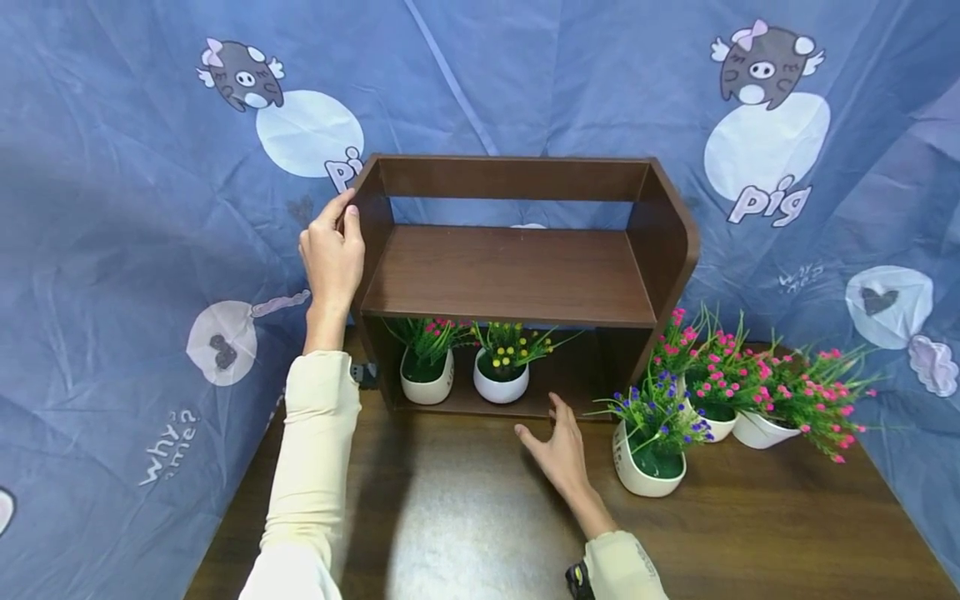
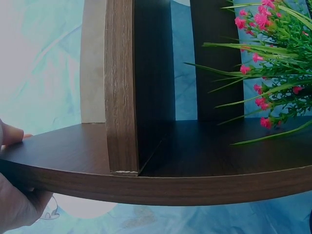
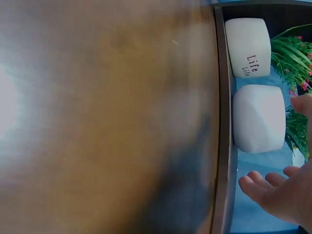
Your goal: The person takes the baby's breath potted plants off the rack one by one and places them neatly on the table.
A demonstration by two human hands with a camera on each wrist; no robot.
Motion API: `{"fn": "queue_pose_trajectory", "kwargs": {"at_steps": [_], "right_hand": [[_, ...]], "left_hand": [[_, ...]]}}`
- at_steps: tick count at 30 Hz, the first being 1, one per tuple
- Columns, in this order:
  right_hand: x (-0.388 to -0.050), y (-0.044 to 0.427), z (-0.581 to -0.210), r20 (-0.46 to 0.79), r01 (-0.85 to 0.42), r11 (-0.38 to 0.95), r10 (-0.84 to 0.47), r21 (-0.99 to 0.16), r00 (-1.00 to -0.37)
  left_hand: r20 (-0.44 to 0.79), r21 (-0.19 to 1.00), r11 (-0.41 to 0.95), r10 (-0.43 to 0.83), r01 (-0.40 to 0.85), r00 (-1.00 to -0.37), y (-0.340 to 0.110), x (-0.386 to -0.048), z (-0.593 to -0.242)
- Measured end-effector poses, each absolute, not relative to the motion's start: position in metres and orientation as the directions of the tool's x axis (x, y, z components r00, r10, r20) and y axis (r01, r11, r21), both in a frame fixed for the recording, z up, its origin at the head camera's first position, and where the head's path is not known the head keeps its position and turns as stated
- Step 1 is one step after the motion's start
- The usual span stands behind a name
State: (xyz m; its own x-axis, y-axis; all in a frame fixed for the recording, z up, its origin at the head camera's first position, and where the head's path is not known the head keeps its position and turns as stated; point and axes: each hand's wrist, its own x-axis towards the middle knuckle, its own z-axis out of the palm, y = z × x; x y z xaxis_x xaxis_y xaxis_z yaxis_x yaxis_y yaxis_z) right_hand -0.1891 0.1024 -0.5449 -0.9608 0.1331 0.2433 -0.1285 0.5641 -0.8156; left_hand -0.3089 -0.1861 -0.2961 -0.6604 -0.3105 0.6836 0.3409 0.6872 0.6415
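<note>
A dark brown two-tier shelf [image 1: 510, 275] stands on the table. My left hand [image 1: 333, 254] grips its left side panel near the top; in the left wrist view fingers and thumb lie on both faces of the panel [image 2: 68, 146]. Just in front of the lower tier, my right hand [image 1: 558, 450] is spread and holds nothing. On that tier stand a pink-flowered pot [image 1: 427, 379] at the left and a white pot with yellow flowers [image 1: 501, 382] beside it. In the right wrist view the hand [image 3: 278, 195] is near the white pot [image 3: 258, 118].
Right of the shelf on the wooden table [image 1: 465, 500] stand a pot with purple-blue flowers [image 1: 651, 467] and, behind it, several pink-flowered plants [image 1: 765, 429]. A blue cloth with pig prints [image 1: 525, 83] hangs behind and at the sides.
</note>
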Motion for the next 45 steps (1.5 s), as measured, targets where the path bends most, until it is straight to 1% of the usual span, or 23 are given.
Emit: {"fn": "queue_pose_trajectory", "kwargs": {"at_steps": [9, 16, 18, 24, 30, 39, 45], "right_hand": [[-0.243, 0.089, -0.538, 0.206, -0.124, 0.632, 0.057, -0.765, -0.977], [-0.262, 0.078, -0.537, 0.091, -0.044, 0.699, 0.029, -0.714, -0.995], [-0.265, 0.073, -0.538, 0.085, -0.039, 0.694, 0.032, -0.718, -0.996], [-0.268, 0.060, -0.542, 0.123, -0.018, 0.657, 0.114, -0.754, -0.986], [-0.266, 0.055, -0.543, 0.171, -0.029, 0.620, 0.172, -0.784, -0.970], [-0.252, 0.065, -0.541, 0.238, -0.111, 0.520, 0.184, -0.847, -0.954], [-0.234, 0.078, -0.541, 0.277, -0.152, 0.538, 0.159, -0.829, -0.948]], "left_hand": [[0.688, 0.639, 0.687, -0.309, 0.345, -0.657, -0.186, -0.310, -0.295], [0.691, 0.635, 0.690, -0.309, 0.346, -0.653, -0.188, -0.310, -0.295], [0.694, 0.635, 0.690, -0.312, 0.347, -0.649, -0.190, -0.310, -0.296], [0.685, 0.638, 0.694, -0.314, 0.334, -0.658, -0.190, -0.308, -0.296], [0.684, 0.633, 0.695, -0.298, 0.340, -0.666, -0.189, -0.308, -0.296], [0.686, 0.633, 0.692, -0.292, 0.348, -0.666, -0.188, -0.309, -0.293], [0.692, 0.628, 0.691, -0.285, 0.359, -0.663, -0.187, -0.309, -0.295]]}}
